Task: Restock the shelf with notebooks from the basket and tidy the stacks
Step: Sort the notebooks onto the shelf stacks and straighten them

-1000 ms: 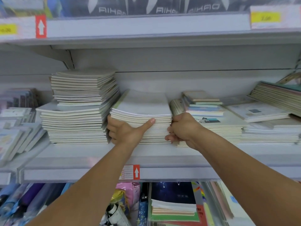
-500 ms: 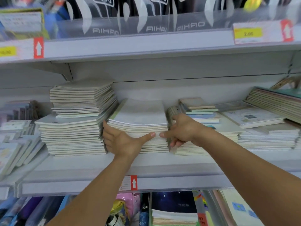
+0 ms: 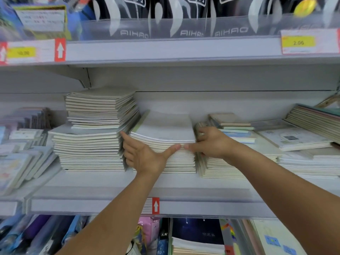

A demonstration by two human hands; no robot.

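A stack of pale notebooks (image 3: 165, 129) stands in the middle of the grey shelf (image 3: 110, 188). My left hand (image 3: 145, 155) presses its left side, fingers spread between it and the taller stack (image 3: 92, 137) to the left, thumb laid along the front edge. My right hand (image 3: 209, 142) holds the stack's right side, fingers curled behind the corner, thumb on the front meeting the left thumb. No basket is in view.
Right of my hands lie more notebook stacks (image 3: 239, 162) with small coloured pads (image 3: 231, 126) on top, then tilted notebooks (image 3: 312, 122). Packaged items (image 3: 22, 159) lean at the left. The upper shelf carries price labels (image 3: 298, 43). Stationery fills the lower shelf (image 3: 195, 234).
My right hand has opened from a fist at the stack's front corner and wrapped around its right side. Both thumbs have come together on the front edge. The camera has tilted upward.
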